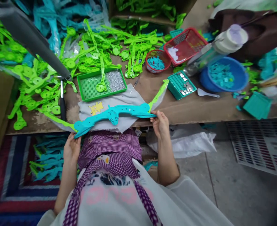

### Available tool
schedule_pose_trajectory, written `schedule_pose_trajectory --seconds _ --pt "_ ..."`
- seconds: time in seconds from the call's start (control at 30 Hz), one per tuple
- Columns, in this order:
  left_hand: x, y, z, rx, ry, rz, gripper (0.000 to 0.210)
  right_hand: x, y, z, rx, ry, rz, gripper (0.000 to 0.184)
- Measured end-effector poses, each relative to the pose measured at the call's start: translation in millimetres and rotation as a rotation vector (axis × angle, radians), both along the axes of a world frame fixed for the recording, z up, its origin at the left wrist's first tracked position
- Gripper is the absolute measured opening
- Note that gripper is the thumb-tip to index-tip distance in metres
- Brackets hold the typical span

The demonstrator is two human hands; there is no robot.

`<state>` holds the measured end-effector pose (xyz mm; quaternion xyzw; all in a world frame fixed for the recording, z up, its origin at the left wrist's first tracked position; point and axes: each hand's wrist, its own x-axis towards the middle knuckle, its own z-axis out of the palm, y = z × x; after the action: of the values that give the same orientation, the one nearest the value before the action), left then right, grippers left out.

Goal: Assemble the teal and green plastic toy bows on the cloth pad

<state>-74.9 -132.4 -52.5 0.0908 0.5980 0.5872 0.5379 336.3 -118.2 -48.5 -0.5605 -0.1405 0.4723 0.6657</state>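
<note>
The hands are apart, each with thumb and fingers closed on one end of the blue plastic part (130, 109), which spans the gap between them. The left hand (71, 147) grips the left tip; the right hand (161, 125) pinches the right tip. A green arm (158, 94) extends past the right hand. Beyond the hands, between them, lies the green tray (91, 84); the black-handled tool (62, 108) lies just beyond the left hand.

Room to pass runs along the near right worktop (199, 109), before the teal box (172, 88) and white spoon (209, 94). A green arm (156, 99) narrows the gap between box and green tray (88, 84). At left, a grey bar (34, 39) and black-handled tool (62, 106) block the way.
</note>
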Motion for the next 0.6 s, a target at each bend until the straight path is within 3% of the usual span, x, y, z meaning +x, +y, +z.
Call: schedule_pose_trajectory --seconds 0.17,0.23,0.4,0.5,0.6 --pt "-5 -3 -2.4 0.054 -0.04 -0.07 0.032 12 10 8.4 -0.178 -0.166 0.078 0.058" --pt "-6 -5 -2.7 0.082 -0.037 -0.061 0.034 23 11 13.7 -0.17 -0.246 0.149 0.059" --pt "-14 -2 -4.5 0.139 -0.032 0.113 0.031 28 13 46.7 0.094 -0.368 0.354 0.05" --pt "-23 8 -2.7 0.194 -0.03 0.224 0.018 -2 32 71.1 0.36 -0.324 0.288 0.045" --pt "-42 8 5.4 0.28 -0.036 0.27 0.025 -42 58 85.0 0.561 -0.331 0.24 0.036"
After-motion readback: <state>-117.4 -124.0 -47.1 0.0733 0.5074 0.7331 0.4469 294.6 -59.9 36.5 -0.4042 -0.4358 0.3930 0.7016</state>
